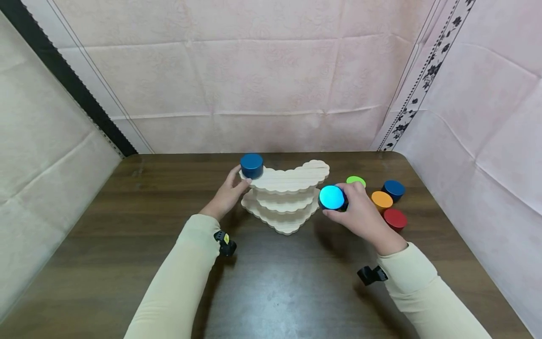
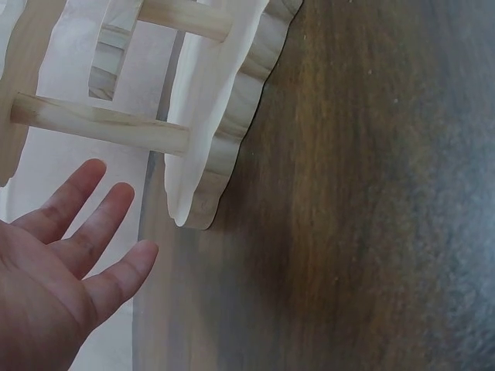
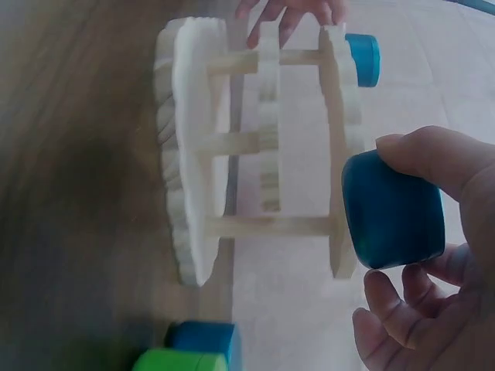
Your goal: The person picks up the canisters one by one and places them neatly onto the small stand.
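A wooden three-tier stand with scalloped, cloud-shaped tiers and round posts stands on the table. On the left end of its top tier sits a blue round container. My left hand pinches that container low down, between thumb and index finger. Its other fingers spread loosely in the left wrist view. My right hand grips a second blue container between thumb and fingers. It holds this one in the air, close beside the right end of the top tier.
Right of the stand, several more round containers are grouped on the brown table: a green one, a blue one, an orange one and a red one. Pale cloth walls enclose the table's back and sides.
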`<state>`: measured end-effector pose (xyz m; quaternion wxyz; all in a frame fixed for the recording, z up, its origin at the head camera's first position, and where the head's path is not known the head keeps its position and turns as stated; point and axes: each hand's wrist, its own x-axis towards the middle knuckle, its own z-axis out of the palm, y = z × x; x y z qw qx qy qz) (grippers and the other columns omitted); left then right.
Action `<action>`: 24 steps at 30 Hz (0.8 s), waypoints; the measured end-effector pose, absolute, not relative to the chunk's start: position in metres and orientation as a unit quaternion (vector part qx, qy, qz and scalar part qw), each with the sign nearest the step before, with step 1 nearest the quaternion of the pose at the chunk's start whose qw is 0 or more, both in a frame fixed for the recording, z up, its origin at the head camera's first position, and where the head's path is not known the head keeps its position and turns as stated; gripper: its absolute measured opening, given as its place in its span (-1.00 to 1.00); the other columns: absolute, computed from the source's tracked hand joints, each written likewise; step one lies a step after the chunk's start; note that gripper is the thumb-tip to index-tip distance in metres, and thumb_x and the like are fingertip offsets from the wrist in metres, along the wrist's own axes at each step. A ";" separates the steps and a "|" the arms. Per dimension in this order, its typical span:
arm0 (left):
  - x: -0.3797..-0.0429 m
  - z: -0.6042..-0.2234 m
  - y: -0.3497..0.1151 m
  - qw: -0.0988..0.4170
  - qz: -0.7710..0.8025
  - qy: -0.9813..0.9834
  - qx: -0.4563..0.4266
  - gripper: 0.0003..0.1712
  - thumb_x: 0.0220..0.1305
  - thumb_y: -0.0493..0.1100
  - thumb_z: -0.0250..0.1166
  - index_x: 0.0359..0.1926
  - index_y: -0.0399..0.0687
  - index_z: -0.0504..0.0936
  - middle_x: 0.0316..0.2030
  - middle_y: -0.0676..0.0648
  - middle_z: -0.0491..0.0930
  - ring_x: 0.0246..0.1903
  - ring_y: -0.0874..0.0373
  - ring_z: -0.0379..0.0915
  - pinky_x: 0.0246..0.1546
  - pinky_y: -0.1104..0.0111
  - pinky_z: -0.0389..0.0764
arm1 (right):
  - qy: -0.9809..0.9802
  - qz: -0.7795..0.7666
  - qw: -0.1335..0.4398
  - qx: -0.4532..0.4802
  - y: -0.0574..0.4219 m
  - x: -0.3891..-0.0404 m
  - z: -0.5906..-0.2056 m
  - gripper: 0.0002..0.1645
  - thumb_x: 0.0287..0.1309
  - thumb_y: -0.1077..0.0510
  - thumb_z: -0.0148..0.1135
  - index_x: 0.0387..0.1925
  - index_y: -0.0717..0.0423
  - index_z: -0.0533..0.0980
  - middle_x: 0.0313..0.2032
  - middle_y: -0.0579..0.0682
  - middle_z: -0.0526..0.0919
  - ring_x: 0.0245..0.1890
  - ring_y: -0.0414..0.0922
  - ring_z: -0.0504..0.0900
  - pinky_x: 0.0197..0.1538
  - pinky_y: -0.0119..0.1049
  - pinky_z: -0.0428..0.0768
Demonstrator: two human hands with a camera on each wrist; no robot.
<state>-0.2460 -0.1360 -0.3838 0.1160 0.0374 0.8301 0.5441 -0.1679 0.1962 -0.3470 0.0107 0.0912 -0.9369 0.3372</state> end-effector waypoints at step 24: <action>-0.245 -0.377 -0.134 0.138 0.570 0.809 0.038 -0.16 0.41 0.23 0.00 0.52 0.30 -0.22 0.46 -0.21 0.02 0.33 -0.17 0.21 0.35 -0.09 0.08 | -0.920 0.371 0.012 0.128 0.136 -0.203 -0.320 -0.19 -0.01 0.08 0.46 0.22 0.28 0.33 0.15 0.22 0.25 0.11 0.12 0.35 0.11 0.06 0.49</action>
